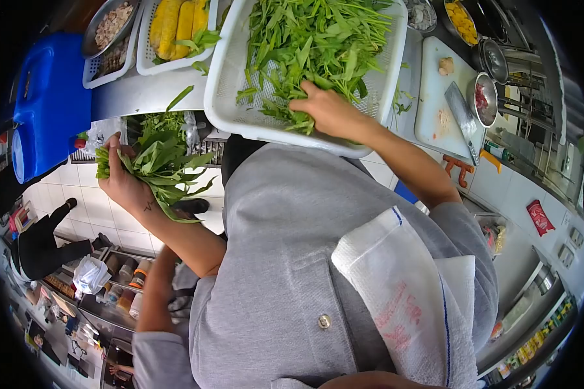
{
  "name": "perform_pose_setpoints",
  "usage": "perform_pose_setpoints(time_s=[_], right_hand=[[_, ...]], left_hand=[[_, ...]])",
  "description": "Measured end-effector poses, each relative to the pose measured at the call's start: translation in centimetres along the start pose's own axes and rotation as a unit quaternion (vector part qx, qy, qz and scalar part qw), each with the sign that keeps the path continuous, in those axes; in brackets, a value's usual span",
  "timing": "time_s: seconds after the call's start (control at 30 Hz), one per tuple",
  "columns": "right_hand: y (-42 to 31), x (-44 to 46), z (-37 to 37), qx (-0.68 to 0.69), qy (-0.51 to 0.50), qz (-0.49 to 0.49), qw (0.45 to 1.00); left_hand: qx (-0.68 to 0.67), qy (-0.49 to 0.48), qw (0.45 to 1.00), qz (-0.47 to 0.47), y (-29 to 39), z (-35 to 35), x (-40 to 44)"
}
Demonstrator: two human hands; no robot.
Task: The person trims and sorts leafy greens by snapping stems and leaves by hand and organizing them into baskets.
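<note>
My left hand (118, 170) is wrapped round a bunch of leafy green stems (162, 165), held beside the counter edge with the leaves drooping toward my forearm. At the near side of a white perforated basket (217, 84), my right hand (321, 109) has its fingers closed on some greens. Behind it, a large heap of long-stemmed greens (318, 39) fills much of the basket. A few loose leaves lie on the counter beside the basket.
A blue container (52, 97) stands at the left. Near it are a tray of yellow vegetables (175, 29) and a bowl of chopped food (113, 26). A cutting board (435, 84) with a knife (461, 113) lies to the right. Other people are partly visible at lower left.
</note>
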State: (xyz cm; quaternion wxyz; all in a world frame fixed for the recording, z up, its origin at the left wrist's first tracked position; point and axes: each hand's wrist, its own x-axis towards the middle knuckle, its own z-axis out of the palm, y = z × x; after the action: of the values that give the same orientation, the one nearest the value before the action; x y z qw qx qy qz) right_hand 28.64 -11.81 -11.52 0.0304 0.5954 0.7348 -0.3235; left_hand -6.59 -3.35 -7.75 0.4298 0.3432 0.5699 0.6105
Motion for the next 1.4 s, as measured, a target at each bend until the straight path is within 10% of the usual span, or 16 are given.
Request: perform_pose_setpoints(time_s=[0.2, 0.33, 0.7, 1.23, 1.4], right_hand=[[0.1, -4.5, -12.4, 0.176, 0.199, -0.087, 0.960], [-1.0, -7.9, -18.6, 0.023, 0.264, -0.094, 0.960], [0.2, -10.3, -20.8, 0.179, 0.482, -0.235, 0.825], [-3.2, -2.2, -24.3, 0.208, 0.375, -0.432, 0.794], [-9.3, 2.6, -23.1, 0.309, 0.474, -0.313, 0.762]], left_hand=[[-0.003, 0.027, 1.000, 0.003, 0.8, -1.0, -0.2], [-0.001, 0.052, 0.999, 0.004, 0.7, -1.6, -0.4], [-0.009, 0.070, 0.997, 0.008, -0.3, -3.7, -0.6], [-0.029, 0.129, 0.991, -0.008, -2.3, -7.6, -0.2], [-0.022, 0.163, 0.986, -0.017, -3.4, -10.7, -0.7]])
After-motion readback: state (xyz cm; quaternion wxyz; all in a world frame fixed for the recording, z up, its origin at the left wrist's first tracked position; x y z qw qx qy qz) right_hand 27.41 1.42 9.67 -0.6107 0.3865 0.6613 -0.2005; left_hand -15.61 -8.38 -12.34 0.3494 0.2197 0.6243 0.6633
